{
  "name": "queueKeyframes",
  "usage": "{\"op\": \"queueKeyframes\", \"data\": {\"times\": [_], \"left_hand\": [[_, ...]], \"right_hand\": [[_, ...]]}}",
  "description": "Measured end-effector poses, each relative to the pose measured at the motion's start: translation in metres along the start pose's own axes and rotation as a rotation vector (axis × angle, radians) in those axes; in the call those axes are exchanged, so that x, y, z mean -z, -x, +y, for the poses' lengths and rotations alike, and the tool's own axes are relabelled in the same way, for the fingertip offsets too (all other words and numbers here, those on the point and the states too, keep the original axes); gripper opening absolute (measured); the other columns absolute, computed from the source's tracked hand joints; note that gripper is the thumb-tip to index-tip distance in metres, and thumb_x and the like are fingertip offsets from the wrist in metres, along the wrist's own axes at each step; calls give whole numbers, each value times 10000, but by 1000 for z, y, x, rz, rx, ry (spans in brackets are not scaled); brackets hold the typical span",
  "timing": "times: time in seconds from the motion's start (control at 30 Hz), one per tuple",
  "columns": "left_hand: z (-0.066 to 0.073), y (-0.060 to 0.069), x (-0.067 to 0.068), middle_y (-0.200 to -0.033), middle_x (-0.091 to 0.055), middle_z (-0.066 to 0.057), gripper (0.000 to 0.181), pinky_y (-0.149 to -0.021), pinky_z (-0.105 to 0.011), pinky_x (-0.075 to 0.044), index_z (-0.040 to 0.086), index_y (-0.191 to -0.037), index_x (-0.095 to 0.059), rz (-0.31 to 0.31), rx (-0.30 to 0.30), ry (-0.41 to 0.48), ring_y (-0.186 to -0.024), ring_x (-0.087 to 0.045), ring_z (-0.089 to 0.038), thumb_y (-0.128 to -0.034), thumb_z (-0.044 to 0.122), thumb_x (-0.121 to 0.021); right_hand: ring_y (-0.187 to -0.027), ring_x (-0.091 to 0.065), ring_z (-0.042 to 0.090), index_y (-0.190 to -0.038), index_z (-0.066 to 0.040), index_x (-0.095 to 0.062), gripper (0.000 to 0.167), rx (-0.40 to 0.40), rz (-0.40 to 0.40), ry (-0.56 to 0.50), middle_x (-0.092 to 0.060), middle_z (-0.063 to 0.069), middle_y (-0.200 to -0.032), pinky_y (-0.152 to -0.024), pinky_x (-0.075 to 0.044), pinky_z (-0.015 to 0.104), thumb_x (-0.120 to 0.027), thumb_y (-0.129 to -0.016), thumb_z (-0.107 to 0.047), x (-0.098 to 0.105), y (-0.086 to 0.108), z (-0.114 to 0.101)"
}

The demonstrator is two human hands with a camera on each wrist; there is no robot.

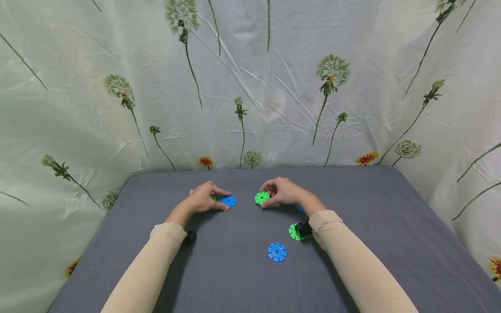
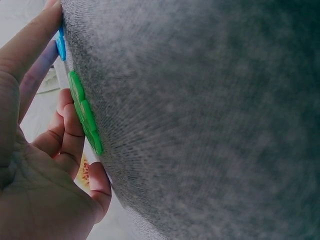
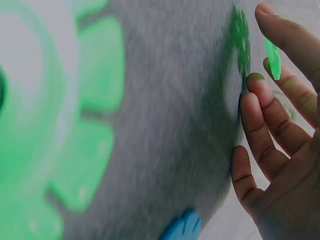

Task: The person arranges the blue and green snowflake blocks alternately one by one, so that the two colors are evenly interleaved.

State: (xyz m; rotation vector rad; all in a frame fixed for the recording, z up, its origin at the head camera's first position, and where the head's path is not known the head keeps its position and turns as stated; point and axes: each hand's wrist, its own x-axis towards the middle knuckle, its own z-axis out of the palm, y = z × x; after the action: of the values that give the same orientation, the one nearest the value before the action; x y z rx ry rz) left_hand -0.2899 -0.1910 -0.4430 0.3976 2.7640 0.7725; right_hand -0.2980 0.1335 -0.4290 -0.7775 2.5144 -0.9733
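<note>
My left hand (image 1: 202,198) rests low over the table, its thumb and index finger at opposite edges of a blue notched plastic disc (image 1: 228,201). In the left wrist view that blue disc (image 2: 61,45) shows only as a sliver. Under the same hand's curled fingers lies a green notched disc (image 2: 86,115), mostly hidden in the head view. To the right, my right hand (image 1: 285,191) pinches another green notched disc (image 1: 261,198) between thumb and fingers. The right wrist view catches this green disc (image 3: 272,59) edge-on, above the table surface.
On the grey table (image 1: 235,278), a blue disc (image 1: 277,252) lies nearer me. One green disc (image 1: 293,232) is partly covered by the black right wrist camera (image 1: 303,229). Another blue disc (image 1: 299,208) peeks out beneath the right wrist. A flowered curtain (image 1: 274,87) hangs behind.
</note>
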Motion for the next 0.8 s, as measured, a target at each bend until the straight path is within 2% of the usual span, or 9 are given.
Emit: {"op": "queueKeyframes", "data": {"times": [0.17, 0.43, 0.8], "left_hand": [[0, 0, 0, -1127, -594, -11, 469, -866, -457, -269, 372, -1290, -803, 6, 0, -4, -1084, -557, -203, -842, 419, -933], [3, 1, 2, -1140, -614, -29, 474, -876, -466, -283, 351, -1303, -801, 1, -6, -3, -1094, -572, -223, -850, 414, -928], [3, 1, 2, -1149, -613, -38, 477, -887, -474, -294, 347, -1312, -797, -1, -5, -6, -1120, -586, -242, -857, 420, -921]], "right_hand": [[-871, -620, 82, -1268, -107, -765, 452, 14, -7, 16, -728, 19, -1000, -828, -523, 271, -918, -876, -271, -7, -7, -7], [-797, -568, 88, -1244, -119, -777, 437, 11, -12, 23, -689, -4, -934, -758, -478, 255, -929, -866, -277, -15, -14, -15], [-810, -563, 102, -1236, -141, -776, 411, 9, -27, 6, -680, -4, -964, -764, -478, 262, -919, -878, -282, -21, -21, -18]]}}
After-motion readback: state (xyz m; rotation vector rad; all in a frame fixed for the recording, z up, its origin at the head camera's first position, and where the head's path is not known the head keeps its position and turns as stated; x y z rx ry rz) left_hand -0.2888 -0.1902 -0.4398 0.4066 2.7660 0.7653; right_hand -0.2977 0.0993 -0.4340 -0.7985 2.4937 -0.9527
